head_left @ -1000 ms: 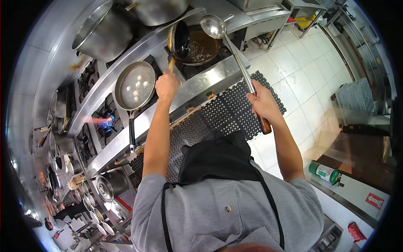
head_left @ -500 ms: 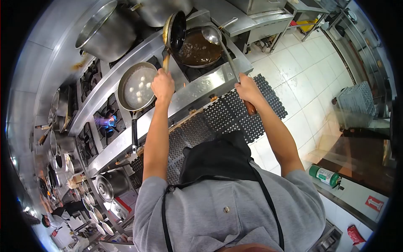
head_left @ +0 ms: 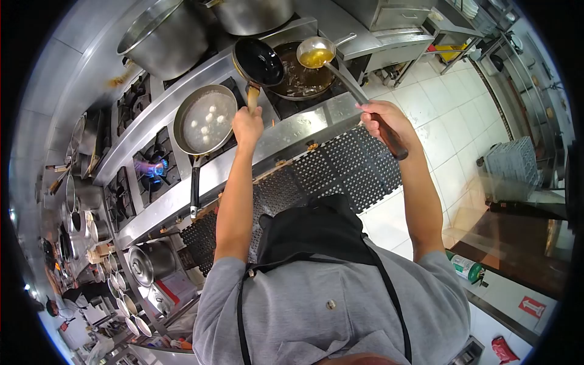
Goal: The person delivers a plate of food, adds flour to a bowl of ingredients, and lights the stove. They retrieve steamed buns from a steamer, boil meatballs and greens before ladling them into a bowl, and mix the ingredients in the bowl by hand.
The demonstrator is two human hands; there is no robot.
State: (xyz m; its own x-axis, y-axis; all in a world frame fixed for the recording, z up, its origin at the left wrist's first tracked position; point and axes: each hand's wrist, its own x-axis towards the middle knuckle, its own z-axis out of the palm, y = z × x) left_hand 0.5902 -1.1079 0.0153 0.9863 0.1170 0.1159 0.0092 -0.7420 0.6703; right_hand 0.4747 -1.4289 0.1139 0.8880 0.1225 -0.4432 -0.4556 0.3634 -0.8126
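Note:
My left hand [head_left: 248, 128] is closed round the handle of a small dark frying pan [head_left: 258, 61]. That pan is tilted, its black inside showing, and overlaps the left part of a wide pan of brown oil [head_left: 304, 85] on the stove. With my right hand [head_left: 388, 121] I grip the wooden handle of a metal ladle [head_left: 347, 79]. Yellow liquid fills part of the ladle's bowl, which is over the far side of the oil pan. Left of my left hand, a light frying pan [head_left: 193, 100] holds cloudy liquid with several small white balls.
A blue flame burns on an uncovered burner [head_left: 156, 169] at left. Large steel pots [head_left: 164, 42] stand behind the stove. The light pan's black handle [head_left: 194, 188] juts over the front edge. A perforated black mat [head_left: 328, 164] lies on the tiled floor.
The ladle has gone from hanging over the oil with no liquid visible to holding yellow liquid. My right hand has turned and shifted right. The small pan has moved right, its inside now facing up more.

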